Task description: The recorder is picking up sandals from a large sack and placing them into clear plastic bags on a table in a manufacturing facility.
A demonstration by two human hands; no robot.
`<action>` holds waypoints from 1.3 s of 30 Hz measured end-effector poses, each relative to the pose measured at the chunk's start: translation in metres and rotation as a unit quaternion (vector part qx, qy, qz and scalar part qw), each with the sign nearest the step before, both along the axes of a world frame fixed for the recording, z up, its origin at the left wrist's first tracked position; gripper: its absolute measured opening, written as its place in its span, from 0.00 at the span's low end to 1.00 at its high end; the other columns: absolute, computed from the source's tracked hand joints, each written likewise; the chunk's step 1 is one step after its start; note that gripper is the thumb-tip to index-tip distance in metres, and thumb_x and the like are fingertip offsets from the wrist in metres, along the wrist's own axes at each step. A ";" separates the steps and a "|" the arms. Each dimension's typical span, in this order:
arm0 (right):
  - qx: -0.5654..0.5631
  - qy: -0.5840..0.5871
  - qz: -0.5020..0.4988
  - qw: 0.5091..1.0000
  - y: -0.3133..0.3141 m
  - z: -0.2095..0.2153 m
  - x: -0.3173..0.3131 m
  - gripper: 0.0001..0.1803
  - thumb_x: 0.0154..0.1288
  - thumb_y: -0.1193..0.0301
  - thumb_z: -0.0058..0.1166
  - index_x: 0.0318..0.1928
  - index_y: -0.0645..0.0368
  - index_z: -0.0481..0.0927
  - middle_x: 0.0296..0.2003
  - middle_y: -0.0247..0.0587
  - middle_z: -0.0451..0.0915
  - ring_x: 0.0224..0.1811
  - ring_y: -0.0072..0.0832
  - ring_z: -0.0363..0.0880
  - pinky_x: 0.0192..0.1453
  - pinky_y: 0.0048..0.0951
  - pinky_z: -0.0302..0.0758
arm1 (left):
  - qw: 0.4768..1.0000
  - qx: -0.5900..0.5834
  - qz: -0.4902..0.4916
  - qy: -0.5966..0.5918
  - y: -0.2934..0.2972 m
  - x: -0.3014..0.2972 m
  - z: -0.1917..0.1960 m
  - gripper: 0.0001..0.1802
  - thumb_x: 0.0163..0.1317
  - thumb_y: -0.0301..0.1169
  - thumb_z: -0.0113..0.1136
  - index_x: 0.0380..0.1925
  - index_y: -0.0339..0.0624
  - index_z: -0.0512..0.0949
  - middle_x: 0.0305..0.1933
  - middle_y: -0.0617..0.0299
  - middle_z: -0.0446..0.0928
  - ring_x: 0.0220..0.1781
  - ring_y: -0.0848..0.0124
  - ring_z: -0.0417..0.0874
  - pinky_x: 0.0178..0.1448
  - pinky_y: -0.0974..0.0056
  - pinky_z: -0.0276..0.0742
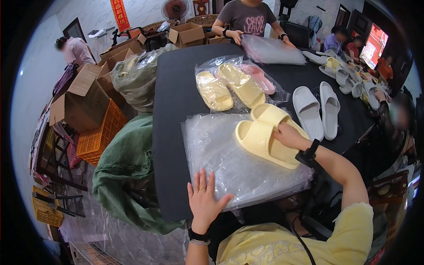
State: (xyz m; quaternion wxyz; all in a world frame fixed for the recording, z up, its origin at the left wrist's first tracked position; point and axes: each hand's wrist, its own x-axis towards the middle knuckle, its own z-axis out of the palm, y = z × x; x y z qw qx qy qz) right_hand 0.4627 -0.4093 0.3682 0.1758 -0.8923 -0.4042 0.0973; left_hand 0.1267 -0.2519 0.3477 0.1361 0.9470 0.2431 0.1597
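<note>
My left hand (206, 198) lies flat with fingers spread on the near left corner of a stack of clear plastic bags (212, 145). Over the right part of that stack, my right hand (289, 135) grips a pair of pale yellow slippers (260, 139), its fingers tucked inside the nearer one. The farther slipper is partly covered by the nearer one. Just beyond the stack, bagged yellow slippers (214, 90) lie beside a bagged pink slipper (258, 78). To the right of my right hand sits a pair of light grey slippers (308, 112).
A black table (170, 132) carries all this. Across it, a person holds more clear bags (271, 48). Many loose slippers (349, 75) are piled at the far right, near other people. Left stand a green sack (128, 168), cardboard boxes (84, 106) and an orange crate (104, 132).
</note>
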 end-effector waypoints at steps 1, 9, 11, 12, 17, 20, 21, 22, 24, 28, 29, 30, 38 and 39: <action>-0.004 -0.001 -0.023 1.000 -0.008 -0.001 0.007 0.19 0.60 0.62 0.50 0.42 0.67 0.76 0.41 0.58 0.77 0.41 0.52 0.77 0.45 0.46 0.73 | 1.000 -0.007 -0.001 0.002 0.000 0.000 0.001 0.47 0.47 0.63 0.60 0.61 0.42 0.67 0.70 0.48 0.57 0.72 0.55 0.56 0.70 0.44 0.49; 0.087 0.187 -0.141 0.968 -0.036 0.017 0.030 0.20 0.59 0.66 0.52 0.39 0.76 0.76 0.32 0.58 0.80 0.34 0.43 0.81 0.40 0.36 0.75 | 1.000 -0.014 -0.005 -0.003 0.002 0.000 0.000 0.52 0.41 0.66 0.62 0.61 0.42 0.67 0.69 0.46 0.58 0.72 0.53 0.55 0.70 0.43 0.48; 0.075 0.197 -0.101 0.972 -0.028 0.037 0.023 0.18 0.59 0.67 0.51 0.40 0.74 0.77 0.33 0.56 0.81 0.35 0.40 0.80 0.41 0.35 0.75 | 1.000 -0.012 -0.005 -0.007 0.000 -0.002 -0.002 0.53 0.39 0.67 0.62 0.61 0.42 0.67 0.68 0.46 0.59 0.72 0.53 0.56 0.70 0.43 0.49; 0.064 0.205 -0.068 0.974 -0.026 0.047 0.017 0.16 0.59 0.68 0.50 0.40 0.71 0.78 0.35 0.54 0.81 0.36 0.37 0.80 0.41 0.34 0.74 | 1.000 -0.012 -0.002 -0.006 0.000 -0.002 -0.002 0.53 0.39 0.67 0.62 0.61 0.42 0.67 0.68 0.46 0.59 0.72 0.53 0.56 0.70 0.43 0.49; 0.109 0.127 0.398 0.902 0.046 0.059 -0.054 0.14 0.57 0.69 0.49 0.42 0.62 0.78 0.39 0.50 0.79 0.41 0.42 0.77 0.45 0.39 0.72 | 1.000 0.016 -0.016 0.014 0.002 -0.003 -0.005 0.50 0.42 0.68 0.59 0.59 0.43 0.69 0.68 0.48 0.60 0.71 0.54 0.58 0.70 0.44 0.50; -0.074 0.127 0.392 0.908 0.088 0.074 -0.114 0.16 0.58 0.65 0.48 0.39 0.66 0.77 0.37 0.53 0.77 0.41 0.49 0.76 0.46 0.42 0.72 | 0.979 -0.124 -0.060 -0.148 0.007 -0.013 -0.036 0.46 0.42 0.66 0.61 0.55 0.46 0.73 0.66 0.49 0.63 0.70 0.54 0.60 0.68 0.46 0.54; -0.083 0.118 0.401 0.905 0.101 0.059 -0.117 0.17 0.59 0.64 0.47 0.38 0.68 0.76 0.38 0.53 0.76 0.42 0.49 0.75 0.46 0.42 0.72 | 0.980 -0.120 -0.060 -0.147 0.007 -0.011 -0.028 0.46 0.42 0.66 0.61 0.55 0.46 0.73 0.66 0.49 0.63 0.70 0.54 0.60 0.68 0.46 0.54; -0.107 0.129 0.383 0.908 0.114 0.052 -0.116 0.18 0.60 0.63 0.47 0.36 0.69 0.75 0.39 0.55 0.76 0.43 0.49 0.76 0.47 0.42 0.72 | 0.983 -0.146 -0.065 -0.089 0.004 -0.008 -0.016 0.45 0.41 0.65 0.64 0.55 0.47 0.73 0.64 0.51 0.65 0.69 0.55 0.61 0.68 0.47 0.56; -0.087 0.122 0.347 0.926 0.127 0.046 -0.107 0.17 0.60 0.63 0.46 0.37 0.69 0.75 0.39 0.56 0.77 0.43 0.50 0.76 0.47 0.42 0.72 | 0.992 -0.086 -0.068 -0.057 0.004 -0.003 -0.010 0.46 0.39 0.64 0.65 0.56 0.47 0.72 0.62 0.53 0.68 0.66 0.55 0.64 0.66 0.46 0.57; -0.026 0.059 0.271 0.960 0.151 0.021 -0.076 0.17 0.61 0.64 0.46 0.39 0.68 0.76 0.40 0.57 0.77 0.43 0.51 0.76 0.48 0.42 0.72 | 0.999 0.004 -0.007 -0.034 -0.001 0.001 -0.001 0.51 0.40 0.68 0.60 0.60 0.43 0.69 0.65 0.49 0.65 0.70 0.55 0.60 0.68 0.41 0.52; 0.007 0.035 0.242 0.969 0.155 0.018 -0.069 0.17 0.61 0.64 0.47 0.39 0.68 0.76 0.40 0.58 0.77 0.43 0.51 0.77 0.48 0.43 0.72 | 0.999 0.005 -0.006 -0.036 -0.002 0.001 -0.002 0.51 0.40 0.68 0.60 0.60 0.43 0.69 0.65 0.49 0.65 0.70 0.55 0.60 0.68 0.41 0.52; 0.019 0.048 0.207 0.977 0.160 0.024 -0.070 0.18 0.61 0.64 0.47 0.40 0.69 0.76 0.41 0.59 0.77 0.44 0.51 0.76 0.48 0.43 0.72 | 0.999 0.007 -0.004 -0.032 0.000 -0.001 -0.004 0.52 0.40 0.68 0.60 0.60 0.43 0.68 0.65 0.49 0.64 0.71 0.55 0.59 0.68 0.42 0.52; -0.033 0.136 0.252 0.957 0.112 0.045 -0.139 0.18 0.58 0.63 0.50 0.31 0.70 0.77 0.30 0.61 0.78 0.32 0.50 0.79 0.37 0.43 0.74 | 0.993 -0.090 -0.045 -0.057 0.001 -0.010 -0.014 0.42 0.42 0.62 0.64 0.56 0.51 0.71 0.57 0.58 0.73 0.58 0.59 0.72 0.67 0.52 0.58; -0.075 0.159 0.282 0.943 0.096 0.061 -0.158 0.18 0.58 0.64 0.50 0.32 0.71 0.77 0.30 0.61 0.78 0.33 0.51 0.78 0.39 0.43 0.75 | 0.990 -0.091 -0.051 -0.100 0.000 -0.014 -0.028 0.41 0.44 0.59 0.65 0.58 0.52 0.70 0.61 0.57 0.70 0.62 0.59 0.69 0.67 0.57 0.59</action>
